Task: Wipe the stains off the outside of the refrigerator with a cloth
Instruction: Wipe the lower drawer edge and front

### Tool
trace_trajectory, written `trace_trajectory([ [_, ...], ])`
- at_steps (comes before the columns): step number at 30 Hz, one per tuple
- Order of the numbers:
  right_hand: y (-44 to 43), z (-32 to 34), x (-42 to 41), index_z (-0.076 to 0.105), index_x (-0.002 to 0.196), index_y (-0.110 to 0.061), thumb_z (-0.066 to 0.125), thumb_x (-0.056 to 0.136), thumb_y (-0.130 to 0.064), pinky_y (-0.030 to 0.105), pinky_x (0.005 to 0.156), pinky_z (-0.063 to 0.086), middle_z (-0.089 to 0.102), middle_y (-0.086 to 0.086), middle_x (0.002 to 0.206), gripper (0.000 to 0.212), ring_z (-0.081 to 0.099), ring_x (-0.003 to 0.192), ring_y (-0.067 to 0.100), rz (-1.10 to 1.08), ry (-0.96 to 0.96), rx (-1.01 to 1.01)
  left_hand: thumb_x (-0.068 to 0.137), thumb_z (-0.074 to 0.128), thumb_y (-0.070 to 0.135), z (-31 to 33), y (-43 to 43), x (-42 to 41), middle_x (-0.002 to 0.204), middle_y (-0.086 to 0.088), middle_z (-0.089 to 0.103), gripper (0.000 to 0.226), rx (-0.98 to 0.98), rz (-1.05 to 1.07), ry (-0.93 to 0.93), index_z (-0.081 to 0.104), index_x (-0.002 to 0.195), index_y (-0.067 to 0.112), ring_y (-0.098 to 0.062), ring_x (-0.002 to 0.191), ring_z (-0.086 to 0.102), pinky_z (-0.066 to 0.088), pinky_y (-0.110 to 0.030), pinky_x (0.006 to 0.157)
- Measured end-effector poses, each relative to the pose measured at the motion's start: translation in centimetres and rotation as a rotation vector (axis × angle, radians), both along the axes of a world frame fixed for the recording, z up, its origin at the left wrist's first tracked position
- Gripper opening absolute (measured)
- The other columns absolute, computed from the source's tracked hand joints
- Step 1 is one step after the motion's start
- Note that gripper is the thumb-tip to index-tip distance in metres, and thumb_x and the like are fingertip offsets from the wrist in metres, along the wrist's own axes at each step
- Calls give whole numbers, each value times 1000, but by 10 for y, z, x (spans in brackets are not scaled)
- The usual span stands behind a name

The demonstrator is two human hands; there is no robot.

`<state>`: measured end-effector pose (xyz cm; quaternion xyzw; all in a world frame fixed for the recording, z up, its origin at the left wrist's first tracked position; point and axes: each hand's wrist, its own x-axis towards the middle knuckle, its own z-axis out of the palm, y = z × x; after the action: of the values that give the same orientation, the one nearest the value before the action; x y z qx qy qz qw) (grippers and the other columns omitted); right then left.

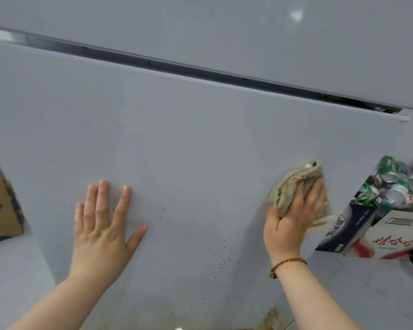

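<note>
The left hand (103, 225) lies flat on the lower door of the refrigerator (188, 139), fingers straight and spread, palm against the pale grey surface. The right hand (296, 217) grips a bunched beige cloth (289, 186), fingers curled over it, pressing it to the same door near its right edge. Between and below the 2 hands, small brown stains (215, 258) speckle the door, with a larger brownish smear (270, 317) at the bottom. A braided bracelet (287, 264) circles the right wrist. Right of the refrigerator stand printed boxes (396, 225) and a heap of crushed cans (389, 179); a cardboard box (3, 206) sits at left.
</note>
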<state>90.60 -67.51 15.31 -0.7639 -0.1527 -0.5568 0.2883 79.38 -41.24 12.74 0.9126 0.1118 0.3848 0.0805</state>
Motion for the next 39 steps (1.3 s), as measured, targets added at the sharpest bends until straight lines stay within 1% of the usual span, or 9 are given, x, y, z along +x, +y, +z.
trace_trajectory([
  [4,55,-66,-22,3,146,-27,16,98,-36,42,114,-9,-16,1,155,51,-14,143,24,-32,1,-307,89,6,62,0,4,-2,141,-21,15,62,35,-20,-15,14,137,24,-26,133,-1,-5,-29,110],
  [11,19,-71,-13,-2,148,-18,37,74,-11,42,117,-4,-12,4,156,84,-8,144,25,-17,-311,-1150,91,9,60,9,28,-20,146,-11,17,62,86,-157,81,14,143,27,-5,139,-19,1,-25,108],
  [16,30,28,-4,10,145,-28,32,91,-25,40,116,-3,-10,-3,156,59,-8,144,19,-17,-326,-854,91,25,56,25,51,-33,148,-15,17,64,-64,-118,47,16,145,24,-16,140,-8,1,-26,108],
  [22,106,40,-21,19,134,-26,37,84,-24,33,114,-2,15,12,146,54,12,135,34,-47,-136,-71,87,55,32,33,70,-36,154,-3,-13,82,-396,11,62,-1,144,21,-16,141,-15,-6,-28,113],
  [24,123,13,-27,15,141,-29,32,90,-31,34,115,-5,-1,3,155,54,1,142,25,-54,-140,-127,86,55,32,33,72,-34,154,-3,-15,83,-409,-6,81,-3,144,21,-15,141,-18,-7,-27,112],
  [27,116,-39,-29,4,147,-28,23,95,-34,40,117,-6,-12,0,156,56,-9,144,23,-42,-184,-593,87,55,32,33,75,-37,149,7,-20,84,-404,-33,99,-12,138,27,-11,139,-20,-9,-23,110],
  [30,102,-66,-28,19,138,-26,32,88,-22,41,117,-3,-9,3,156,52,-6,144,23,-17,-314,-946,87,53,35,35,82,-43,136,18,-25,81,-391,-67,124,-18,127,35,-5,135,-23,-8,-23,110],
  [36,91,-38,-22,36,131,-26,37,84,-18,40,117,-3,-9,2,156,48,-6,144,22,12,-391,-1078,90,46,40,40,90,-51,131,18,-34,87,-365,-56,216,-32,123,21,5,121,-31,-9,-21,109],
  [39,89,21,-13,34,133,-24,36,89,-30,39,116,-4,-10,-2,156,45,-7,144,19,12,-383,-911,90,45,40,38,91,-51,131,17,-36,88,-349,-59,216,-33,122,16,4,122,-33,-12,-17,105],
])
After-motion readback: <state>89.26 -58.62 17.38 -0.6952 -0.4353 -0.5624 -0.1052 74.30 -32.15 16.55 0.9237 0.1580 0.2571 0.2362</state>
